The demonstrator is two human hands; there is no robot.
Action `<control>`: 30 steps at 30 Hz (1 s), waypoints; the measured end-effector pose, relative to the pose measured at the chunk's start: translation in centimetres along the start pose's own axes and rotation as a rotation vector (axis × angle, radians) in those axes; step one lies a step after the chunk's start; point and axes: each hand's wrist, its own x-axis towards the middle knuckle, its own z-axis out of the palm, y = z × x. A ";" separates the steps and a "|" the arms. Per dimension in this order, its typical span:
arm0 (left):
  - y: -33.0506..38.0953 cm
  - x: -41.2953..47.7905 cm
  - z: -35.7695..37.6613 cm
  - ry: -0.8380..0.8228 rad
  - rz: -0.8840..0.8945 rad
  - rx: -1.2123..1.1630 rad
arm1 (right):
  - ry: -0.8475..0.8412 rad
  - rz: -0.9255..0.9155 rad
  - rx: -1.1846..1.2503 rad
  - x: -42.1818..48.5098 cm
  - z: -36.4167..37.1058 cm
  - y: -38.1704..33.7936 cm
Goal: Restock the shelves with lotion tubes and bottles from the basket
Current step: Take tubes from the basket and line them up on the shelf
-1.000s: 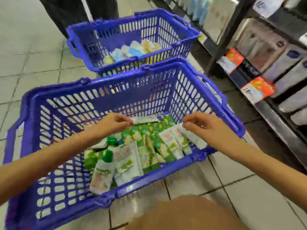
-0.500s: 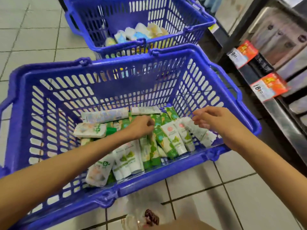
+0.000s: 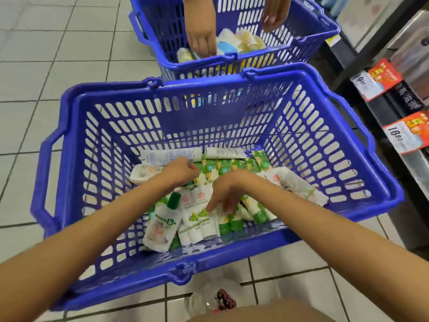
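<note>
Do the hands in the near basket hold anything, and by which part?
Cannot tell: left hand curls over green tubes, hiding its grip; right hand only touches white tubes.

Lower shelf price tag (image 3: 405, 135) reads 16.80.

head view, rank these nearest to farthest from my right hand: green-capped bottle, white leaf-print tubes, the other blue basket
From the right hand:
1. white leaf-print tubes, directly under its fingers.
2. green-capped bottle, to its left, in the near basket.
3. other blue basket, beyond the near one, toward the top of the view.
</note>
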 end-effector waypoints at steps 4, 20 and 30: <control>-0.5 -3.3 1.9 -0.007 -0.165 -0.272 | -0.046 0.192 -0.145 2.5 2.4 -1.5; 1.2 -2.6 9.0 -0.005 -0.518 -0.892 | 0.325 -0.153 0.510 -0.7 -0.1 1.6; 15.5 -8.7 6.2 -0.124 0.325 -1.085 | 0.741 -0.576 1.020 -16.3 -3.4 12.0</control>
